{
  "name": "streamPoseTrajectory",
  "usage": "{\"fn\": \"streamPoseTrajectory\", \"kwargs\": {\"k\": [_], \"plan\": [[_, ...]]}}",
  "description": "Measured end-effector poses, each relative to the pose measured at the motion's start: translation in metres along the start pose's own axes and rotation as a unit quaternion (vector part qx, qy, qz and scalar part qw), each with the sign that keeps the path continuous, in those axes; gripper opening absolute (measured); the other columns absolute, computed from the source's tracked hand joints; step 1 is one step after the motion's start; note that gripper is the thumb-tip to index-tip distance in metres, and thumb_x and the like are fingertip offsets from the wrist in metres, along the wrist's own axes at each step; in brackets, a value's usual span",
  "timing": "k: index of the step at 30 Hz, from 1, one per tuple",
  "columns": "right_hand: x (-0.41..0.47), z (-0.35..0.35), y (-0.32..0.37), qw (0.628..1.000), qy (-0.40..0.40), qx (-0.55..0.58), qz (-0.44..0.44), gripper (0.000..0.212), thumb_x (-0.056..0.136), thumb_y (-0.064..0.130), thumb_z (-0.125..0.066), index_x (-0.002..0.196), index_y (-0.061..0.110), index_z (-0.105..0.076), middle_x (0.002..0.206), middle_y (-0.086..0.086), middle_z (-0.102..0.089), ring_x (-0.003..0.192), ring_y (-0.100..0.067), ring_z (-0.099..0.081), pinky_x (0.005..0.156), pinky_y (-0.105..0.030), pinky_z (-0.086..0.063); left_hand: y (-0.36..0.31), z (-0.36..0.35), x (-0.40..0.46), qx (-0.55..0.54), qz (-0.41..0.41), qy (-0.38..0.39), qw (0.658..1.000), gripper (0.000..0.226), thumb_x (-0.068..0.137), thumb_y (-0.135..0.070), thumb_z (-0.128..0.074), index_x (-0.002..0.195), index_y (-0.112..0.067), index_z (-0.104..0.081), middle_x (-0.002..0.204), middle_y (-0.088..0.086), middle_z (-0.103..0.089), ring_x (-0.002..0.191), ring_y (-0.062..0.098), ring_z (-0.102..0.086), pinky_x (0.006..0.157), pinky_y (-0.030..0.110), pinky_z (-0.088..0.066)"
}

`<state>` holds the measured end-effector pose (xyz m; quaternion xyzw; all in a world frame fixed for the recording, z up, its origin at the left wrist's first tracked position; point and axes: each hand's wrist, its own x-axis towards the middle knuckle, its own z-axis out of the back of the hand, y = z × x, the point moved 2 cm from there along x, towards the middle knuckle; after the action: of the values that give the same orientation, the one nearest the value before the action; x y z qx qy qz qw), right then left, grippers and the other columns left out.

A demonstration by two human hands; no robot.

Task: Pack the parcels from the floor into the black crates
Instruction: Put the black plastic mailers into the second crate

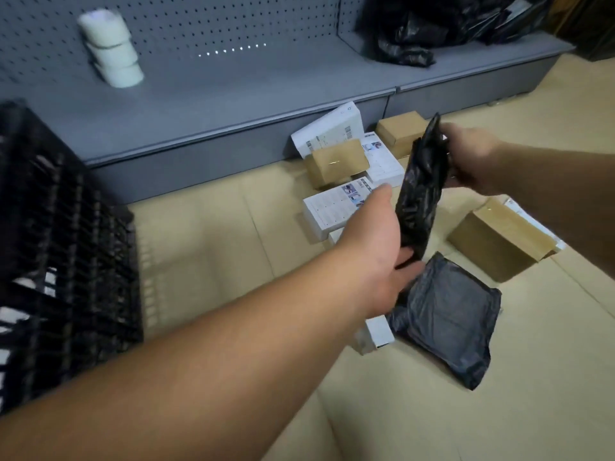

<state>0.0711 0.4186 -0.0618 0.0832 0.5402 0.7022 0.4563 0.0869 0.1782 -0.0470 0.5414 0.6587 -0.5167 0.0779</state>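
A black plastic parcel [420, 191] stands on edge in the air between both hands. My right hand [472, 158] grips its upper end. My left hand [376, 247] holds its lower end, thumb up along the side and fingers under it. Below lies a flat dark grey parcel [446, 317] on the floor. White boxes [332, 211] and brown cardboard boxes [336, 161] lie scattered by the shelf base. A black slatted crate [66, 247] stands at the left, blurred.
A low grey shelf [213, 104] with pegboard back runs across the rear, holding stacked white tape rolls [111, 53] and black bags [432, 28]. Another brown box [499, 241] sits at right. A small white box [376, 334] lies by the grey parcel.
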Motion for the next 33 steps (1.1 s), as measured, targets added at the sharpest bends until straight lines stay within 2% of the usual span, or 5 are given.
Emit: {"fn": "streamPoseTrajectory", "kwargs": {"k": [8, 13, 17, 25, 33], "plan": [[-0.032, -0.074, 0.057, 0.968, 0.066, 0.216, 0.113, 0.06, 0.094, 0.057, -0.047, 0.119, 0.006, -0.068, 0.107, -0.01, -0.076, 0.097, -0.027, -0.074, 0.081, -0.034, -0.059, -0.081, 0.087, -0.037, 0.047, -0.172, -0.135, 0.975, 0.033, 0.102, -0.05, -0.044, 0.103, -0.026, -0.067, 0.097, -0.006, -0.077, 0.088, 0.012, -0.074, 0.084, 0.038, -0.052], [-0.067, -0.12, 0.084, 0.949, 0.093, 0.294, 0.07, 0.057, 0.096, 0.055, -0.048, 0.098, 0.002, -0.071, 0.107, -0.02, -0.074, 0.098, -0.034, -0.074, 0.082, -0.04, -0.062, -0.134, 0.154, -0.068, 0.078, -0.227, -0.215, 0.947, 0.04, 0.103, -0.045, -0.047, 0.118, -0.012, -0.064, 0.123, 0.006, -0.068, 0.112, 0.023, -0.067, 0.105, 0.043, -0.049], [-0.096, -0.155, 0.1, 0.951, 0.16, 0.255, 0.071, 0.062, 0.098, 0.055, -0.041, 0.115, 0.001, -0.068, 0.112, -0.017, -0.075, 0.112, -0.034, -0.068, 0.101, -0.043, -0.053, -0.163, 0.193, -0.1, 0.117, -0.266, -0.243, 0.925, 0.041, 0.102, -0.043, -0.05, 0.119, -0.01, -0.068, 0.123, 0.005, -0.071, 0.112, 0.024, -0.069, 0.098, 0.042, -0.054], [-0.159, -0.219, 0.136, 0.914, 0.298, 0.261, 0.086, 0.057, 0.096, 0.049, -0.042, 0.127, 0.007, -0.063, 0.126, -0.011, -0.07, 0.116, -0.024, -0.067, 0.1, -0.037, -0.049, -0.201, 0.268, -0.166, 0.18, -0.339, -0.344, 0.857, 0.034, 0.071, -0.056, -0.061, 0.063, -0.026, -0.075, 0.106, 0.002, -0.075, 0.105, 0.026, -0.066, 0.107, 0.05, -0.046], [-0.221, -0.299, 0.193, 0.869, 0.398, 0.276, 0.101, 0.052, 0.094, 0.04, -0.049, 0.128, 0.003, -0.059, 0.124, -0.015, -0.07, 0.114, -0.029, -0.068, 0.101, -0.044, -0.053, -0.236, 0.371, -0.218, 0.146, -0.36, -0.406, 0.827, 0.037, 0.085, -0.03, -0.056, 0.051, -0.023, -0.067, 0.053, -0.004, -0.061, 0.043, 0.012, -0.054, 0.042, 0.023, -0.048]]}}
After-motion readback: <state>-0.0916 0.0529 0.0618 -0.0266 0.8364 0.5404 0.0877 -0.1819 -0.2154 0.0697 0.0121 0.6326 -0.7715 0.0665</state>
